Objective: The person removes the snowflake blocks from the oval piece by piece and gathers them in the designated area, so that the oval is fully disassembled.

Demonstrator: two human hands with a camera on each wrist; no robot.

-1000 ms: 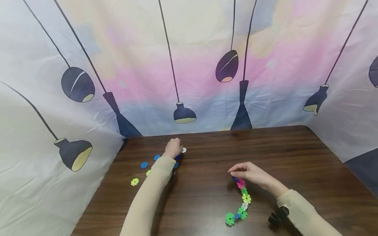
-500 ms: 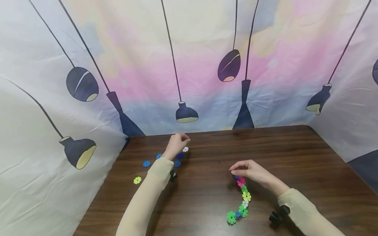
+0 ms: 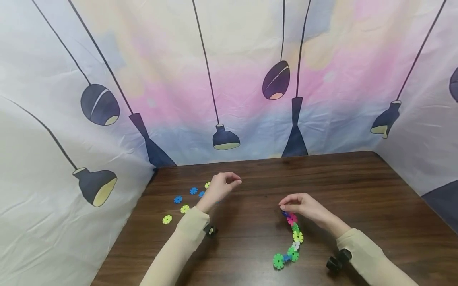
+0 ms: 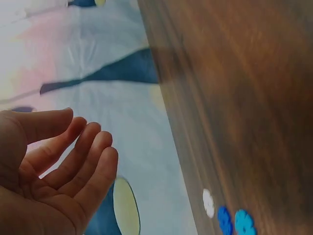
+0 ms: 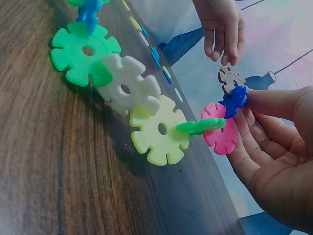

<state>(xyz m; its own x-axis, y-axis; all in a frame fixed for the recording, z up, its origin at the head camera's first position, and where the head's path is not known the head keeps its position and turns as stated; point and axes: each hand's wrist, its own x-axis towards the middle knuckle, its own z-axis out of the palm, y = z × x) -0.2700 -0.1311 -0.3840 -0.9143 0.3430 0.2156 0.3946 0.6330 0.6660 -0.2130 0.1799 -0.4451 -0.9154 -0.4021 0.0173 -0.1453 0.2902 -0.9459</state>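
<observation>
A curved chain of interlocking plastic snowflake discs (image 3: 297, 237) stands at the table's right front, in green, blue, white, yellow, pink and dark blue. Its upper end is pinched by my right hand (image 3: 307, 208), the thumb against the dark blue disc (image 5: 235, 101). Beyond that disc a pale disc (image 5: 225, 76) juts out, slotted onto it. My left hand (image 3: 220, 188) hovers over the loose discs at the table's left, fingers loosely curled with nothing visible between them. Past its fingers in the left wrist view lie a white disc (image 4: 209, 203), a dark blue disc (image 4: 225, 220) and a light blue disc (image 4: 244, 223).
More loose discs, a blue disc (image 3: 177, 200) and a yellow disc (image 3: 167, 219) among them, lie flat on the brown wooden table (image 3: 340, 178). Behind it hangs a cloth backdrop (image 3: 250, 119) printed with lamps. Black wrist cameras (image 3: 338, 260) sit under the sleeves.
My left hand has lifted from among the loose discs and moved right and nearer, uncovering yellow discs. The right hand stays nearly still at the chain's end.
</observation>
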